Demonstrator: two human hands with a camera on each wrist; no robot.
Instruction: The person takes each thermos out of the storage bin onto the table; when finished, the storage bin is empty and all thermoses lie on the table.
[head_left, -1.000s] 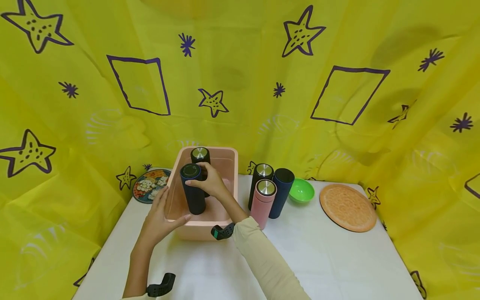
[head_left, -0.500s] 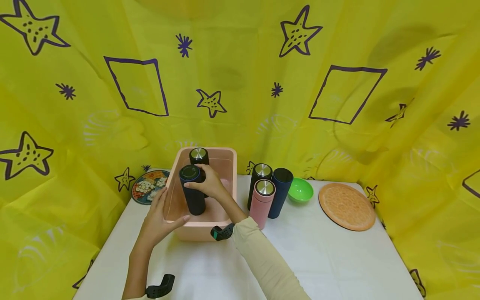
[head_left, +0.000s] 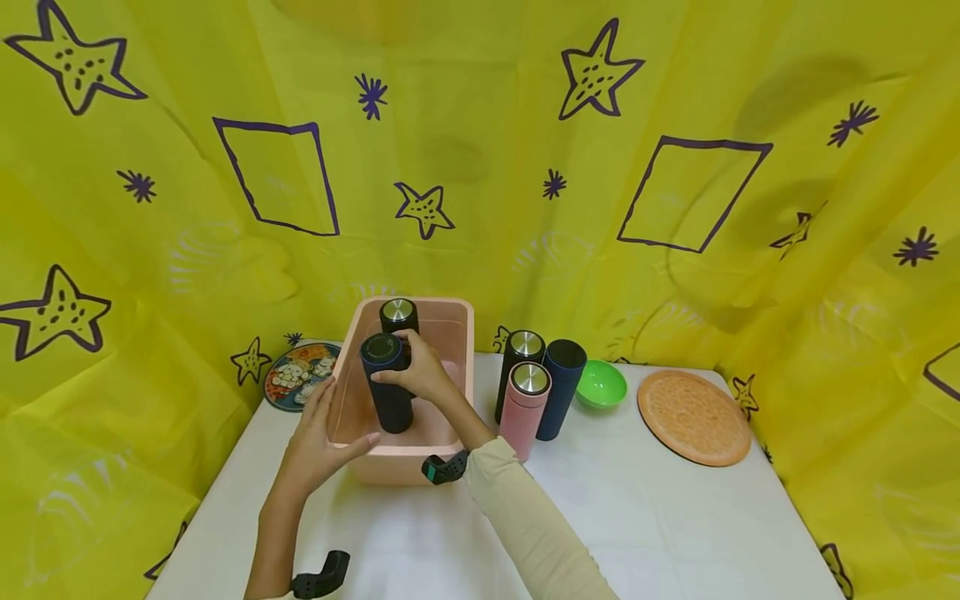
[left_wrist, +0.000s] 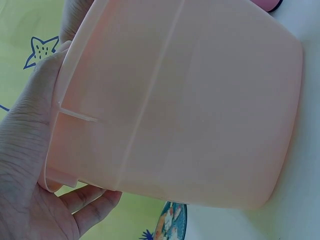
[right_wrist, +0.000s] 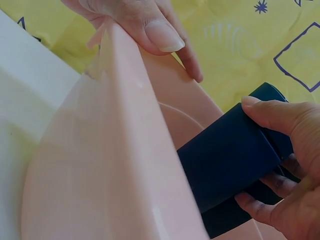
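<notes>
A pink plastic tub stands on the white-covered table. My left hand holds its near left corner, thumb over the front rim and fingers along the left side, as the left wrist view also shows. Inside the tub, a dark blue flask stands slightly tilted. My right hand grips it near the top, with the thumb on the near side; the right wrist view shows this flask between thumb and fingers. Behind it is a black flask with a silver lid, partly hidden.
Right of the tub, a black flask, a pink flask and another dark blue flask stand close together. Beyond them are a green bowl and a round orange-brown mat. A patterned round mat lies left of the tub.
</notes>
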